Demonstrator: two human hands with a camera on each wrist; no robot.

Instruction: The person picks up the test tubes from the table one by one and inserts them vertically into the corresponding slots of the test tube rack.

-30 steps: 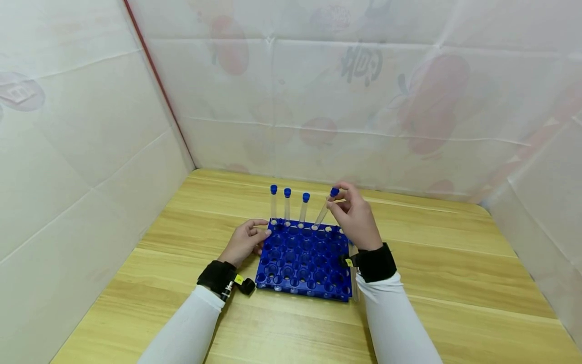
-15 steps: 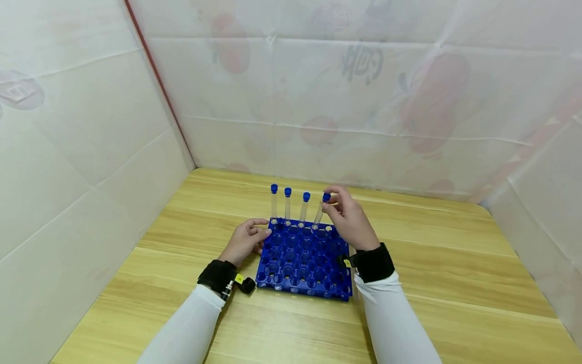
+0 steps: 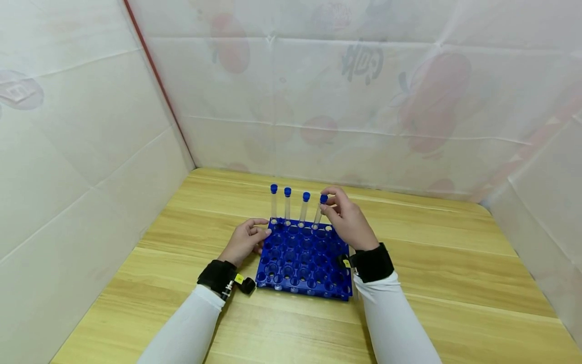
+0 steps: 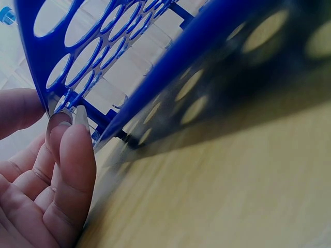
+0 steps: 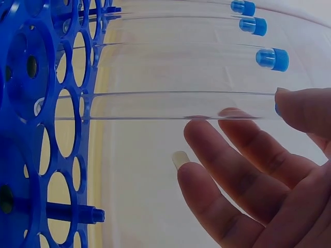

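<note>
A blue test-tube rack (image 3: pixel 297 260) lies on the wooden table. Its far row holds three upright clear tubes with blue caps (image 3: pixel 287 205). A fourth capped tube (image 3: pixel 319 212) stands in that row, leaning slightly. My right hand (image 3: pixel 328 202) pinches this tube at its cap. In the right wrist view the tube (image 5: pixel 170 106) runs into a rack hole (image 5: pixel 57 111), with my right hand (image 5: pixel 289 111) at the cap and the other fingers (image 5: pixel 227 170) loosely spread. My left hand (image 3: pixel 259 232) grips the rack's far left corner. In the left wrist view its fingertips (image 4: pixel 64 124) touch the rack's edge (image 4: pixel 103 62).
White sheeting walls (image 3: pixel 318 101) close in the table on the left, back and right. A clear tube-like thing (image 3: pixel 353 283) lies along the rack's right side, partly under my right wrist. Bare tabletop (image 3: pixel 454 263) spreads around the rack.
My right hand has moved left and down with the fourth tube, bringing it from a strong tilt to nearly upright and deeper in the rack. The left hand has not moved.
</note>
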